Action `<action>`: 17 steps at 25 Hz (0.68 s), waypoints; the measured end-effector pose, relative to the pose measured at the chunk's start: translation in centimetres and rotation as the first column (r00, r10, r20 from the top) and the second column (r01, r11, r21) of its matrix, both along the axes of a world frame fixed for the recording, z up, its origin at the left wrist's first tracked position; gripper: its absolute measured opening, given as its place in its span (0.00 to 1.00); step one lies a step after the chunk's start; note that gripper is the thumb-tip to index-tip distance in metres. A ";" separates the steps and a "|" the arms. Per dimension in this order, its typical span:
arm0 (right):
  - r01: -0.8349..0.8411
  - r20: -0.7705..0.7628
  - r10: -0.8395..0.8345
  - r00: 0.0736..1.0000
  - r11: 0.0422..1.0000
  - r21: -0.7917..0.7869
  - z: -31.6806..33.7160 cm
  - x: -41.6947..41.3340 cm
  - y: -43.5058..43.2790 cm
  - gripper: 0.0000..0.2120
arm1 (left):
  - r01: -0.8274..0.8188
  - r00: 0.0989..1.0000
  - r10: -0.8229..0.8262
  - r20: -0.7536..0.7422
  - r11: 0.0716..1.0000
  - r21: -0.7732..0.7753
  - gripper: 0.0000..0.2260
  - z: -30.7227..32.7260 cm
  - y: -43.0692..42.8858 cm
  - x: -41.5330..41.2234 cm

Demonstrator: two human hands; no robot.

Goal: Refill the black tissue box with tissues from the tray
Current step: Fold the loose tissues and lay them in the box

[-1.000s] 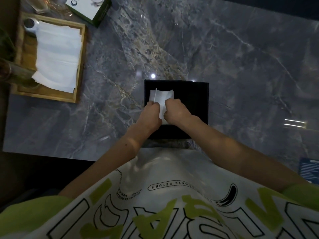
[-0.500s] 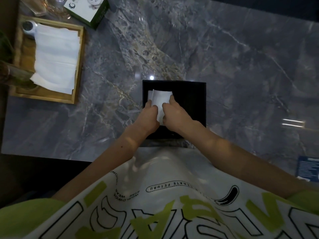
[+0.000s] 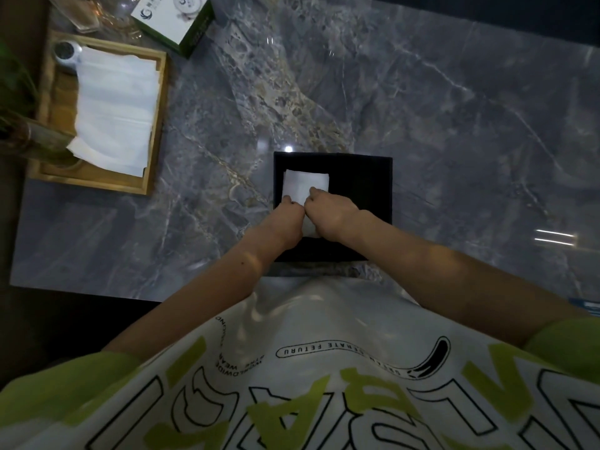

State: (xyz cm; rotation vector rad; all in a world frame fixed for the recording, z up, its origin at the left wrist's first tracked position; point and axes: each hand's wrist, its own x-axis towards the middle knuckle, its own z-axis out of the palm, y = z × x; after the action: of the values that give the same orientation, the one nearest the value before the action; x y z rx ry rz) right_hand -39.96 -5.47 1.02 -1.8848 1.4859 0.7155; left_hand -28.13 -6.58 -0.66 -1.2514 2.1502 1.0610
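The open black tissue box (image 3: 360, 183) sits on the marble table right in front of me. A folded white tissue (image 3: 304, 185) lies in its left half. My left hand (image 3: 281, 222) and my right hand (image 3: 331, 212) are side by side inside the box, fingers curled onto the tissue's near part; the grip itself is hidden under the knuckles. A stack of white tissues (image 3: 115, 108) lies in the wooden tray (image 3: 156, 125) at the far left.
A white-and-green carton (image 3: 177, 21) stands behind the tray, with glassware beside it. A small white round object (image 3: 66, 53) sits in the tray's far corner. A glass vessel (image 3: 29, 138) overlaps the tray's left side. The table's near edge runs under my forearms.
The tissue stood tilted up in the box; now it lies flatter. Both hands have stayed on its near part.
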 end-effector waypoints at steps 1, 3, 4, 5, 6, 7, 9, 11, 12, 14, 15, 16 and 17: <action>-0.007 -0.002 0.007 1.000 1.000 0.012 -0.1 -0.1 -0.2 0.22 | 0.008 1.000 -0.009 0.016 1.000 0.005 0.14 0.0 -0.2 -0.1; -0.009 0.000 0.009 1.000 0.999 0.037 -0.3 -0.3 -0.4 0.20 | 0.034 0.998 -0.035 0.043 0.999 0.018 0.15 -0.2 -0.5 -0.3; -0.003 0.000 0.003 1.000 0.999 0.046 -0.5 -0.3 -0.5 0.19 | 0.032 0.998 -0.034 0.053 0.999 0.034 0.14 -0.3 -0.7 -0.4; 0.004 0.000 -0.004 1.000 0.999 0.051 -0.6 -0.2 -0.5 0.18 | 0.033 0.997 -0.036 0.068 0.998 0.051 0.14 -0.3 -0.9 -0.5; 0.012 0.003 -0.012 1.000 0.999 0.053 -0.7 -0.1 -0.6 0.18 | 0.036 0.996 -0.042 0.083 0.997 0.064 0.14 -0.3 -1.1 -0.6; 0.026 0.009 -0.026 1.000 0.998 0.055 -0.9 -0.1 -0.6 0.18 | 0.044 0.994 -0.050 0.095 0.996 0.074 0.14 -0.4 -1.2 -0.7; 0.054 0.016 -0.054 0.998 0.997 0.053 -1.0 -0.1 -0.6 0.17 | 0.063 0.992 -0.069 0.106 0.996 0.066 0.14 -0.7 -1.3 -0.8; 0.075 0.036 -0.076 0.996 0.996 0.039 -1.1 -0.2 -0.5 0.15 | 0.055 0.994 -0.060 0.094 0.997 0.046 0.15 -0.7 -1.2 -0.9; 0.090 0.057 -0.091 0.994 0.996 0.027 -1.0 -0.3 -0.4 0.14 | 0.034 0.996 -0.037 0.078 0.999 0.039 0.15 -0.7 -1.1 -0.8; 0.138 0.116 -0.138 0.984 0.990 0.005 -0.8 -0.5 -0.1 0.12 | -0.028 1.000 0.028 0.007 0.999 0.016 0.14 -0.6 -1.0 -0.4; 0.172 0.156 -0.169 0.973 0.985 -0.006 -0.6 -0.7 0.1 0.12 | -0.061 0.997 0.061 -0.042 0.998 0.003 0.13 -0.5 -0.9 -0.2; 0.213 0.198 -0.205 0.958 0.977 -0.022 -0.2 -0.8 0.4 0.13 | -0.088 0.992 0.086 -0.094 0.996 -0.016 0.11 -0.3 -0.7 0.2; 0.260 0.238 -0.242 0.940 0.965 -0.043 0.0 -1.0 0.9 0.14 | -0.119 0.983 0.112 -0.145 0.992 -0.040 0.10 -0.1 -0.4 0.6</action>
State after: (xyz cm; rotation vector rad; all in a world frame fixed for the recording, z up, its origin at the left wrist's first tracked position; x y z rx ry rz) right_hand -40.97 -4.62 1.05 -1.7218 1.5803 0.3141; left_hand -27.50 -7.01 -0.74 -1.3761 2.2443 1.1847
